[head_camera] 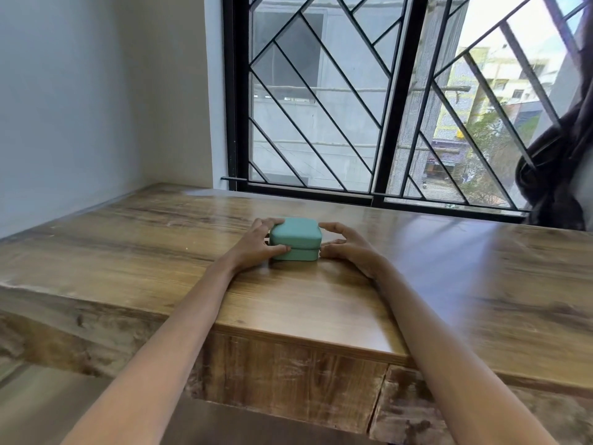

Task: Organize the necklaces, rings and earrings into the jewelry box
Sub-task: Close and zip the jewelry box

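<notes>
You can't see inside the jewelry box (295, 238); its lid is down, so contents are unknown. Your left hand (256, 245) covers the box's left side and part of a dark thing on the table just behind it, too hidden to identify. Whether your right hand (345, 245) actually touches the box's right side is unclear. A dark cloth (558, 162) at far right is cut by the frame edge. Table (128, 239) edges at left and right are motion-blurred. Both forearms leave the bottom edge.

wooden table (321, 303), barred window (378, 101), dark curtain (558, 162)
</notes>
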Tool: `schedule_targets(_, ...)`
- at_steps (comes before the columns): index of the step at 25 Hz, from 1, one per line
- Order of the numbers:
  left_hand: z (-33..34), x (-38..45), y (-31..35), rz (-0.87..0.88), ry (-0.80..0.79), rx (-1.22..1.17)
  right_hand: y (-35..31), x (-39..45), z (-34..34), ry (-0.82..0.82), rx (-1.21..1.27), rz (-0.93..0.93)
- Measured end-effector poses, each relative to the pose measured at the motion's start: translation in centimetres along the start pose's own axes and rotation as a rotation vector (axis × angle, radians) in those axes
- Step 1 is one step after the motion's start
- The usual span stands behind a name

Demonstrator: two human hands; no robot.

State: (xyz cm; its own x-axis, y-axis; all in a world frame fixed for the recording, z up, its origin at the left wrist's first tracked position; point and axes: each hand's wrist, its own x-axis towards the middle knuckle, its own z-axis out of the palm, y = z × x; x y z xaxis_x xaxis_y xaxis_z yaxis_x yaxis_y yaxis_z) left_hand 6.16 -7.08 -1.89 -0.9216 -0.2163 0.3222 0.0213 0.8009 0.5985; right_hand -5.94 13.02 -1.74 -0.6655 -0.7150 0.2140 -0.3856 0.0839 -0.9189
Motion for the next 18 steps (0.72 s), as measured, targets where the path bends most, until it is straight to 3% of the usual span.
schedule_targets(4, 0.0, -0.1, -0.2, 0.041, -0.012, -0.031, 0.5, 0.6, -0.2, -0.018, 0.046, 0.014)
schedule_targets(8, -0.1, -0.2, 0.2, 0.022, -0.04, -0.125, 0.8, 1.3, 0.2, 0.094, 0.031, 0.065)
schedule_targets(14, -0.9, 0.2, 0.3, -0.085, -0.171, -0.454, 1.1, 2.9, 0.9, 0.108, -0.278, 0.031)
schedule_targets(18, -0.6, 0.6, 0.6, -0.119, -0.084, -0.449, 1.4, 3.0, 0.6, 0.168, -0.314, 0.005)
